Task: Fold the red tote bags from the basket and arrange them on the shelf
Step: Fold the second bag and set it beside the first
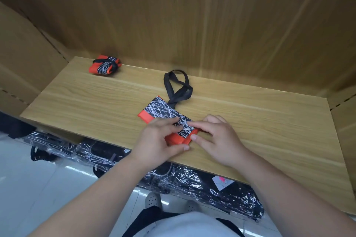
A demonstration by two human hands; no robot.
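Risk, as judged: the fold may spring open if the left hand (163, 140) slackens its pinch on the near end, and the loose black strap handles (178, 88) may trail.
Item: red fabric tote bag with a black, white-scribbled panel (163, 110), folded to a narrow strip, near the front edge of the pale wooden shelf (250, 121).
Right hand (215, 136): fingers flat, pressing the bag's near edge.
Also: strap-wrapped red bundle (105, 65), back left.
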